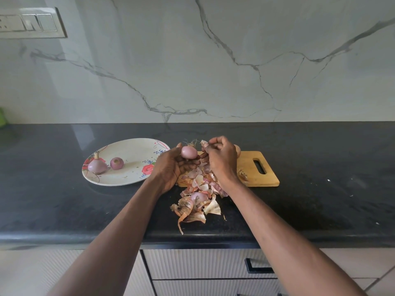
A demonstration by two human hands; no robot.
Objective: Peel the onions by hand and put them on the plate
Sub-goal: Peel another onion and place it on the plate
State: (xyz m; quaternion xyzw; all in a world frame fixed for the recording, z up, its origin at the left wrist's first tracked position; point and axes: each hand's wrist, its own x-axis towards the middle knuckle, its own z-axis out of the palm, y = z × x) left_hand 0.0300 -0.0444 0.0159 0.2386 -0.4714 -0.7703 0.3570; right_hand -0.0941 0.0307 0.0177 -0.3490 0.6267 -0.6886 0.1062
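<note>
Onion in left hand

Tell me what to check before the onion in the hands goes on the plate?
1. Onion held well: ok, the left hand cups it.
2. Skin all off: cannot tell; the visible side looks smooth, the roots are still on, and the far side is hidden.
3. Right hand free: not ok, it pinches a piece of skin.
4. Room on the plate: ok, two onions sit at its left, the rest is bare.
5. Way to the plate clear: ok, nothing lies between.
6. Skins tidy: not ok, they spill off the cutting board.
</note>
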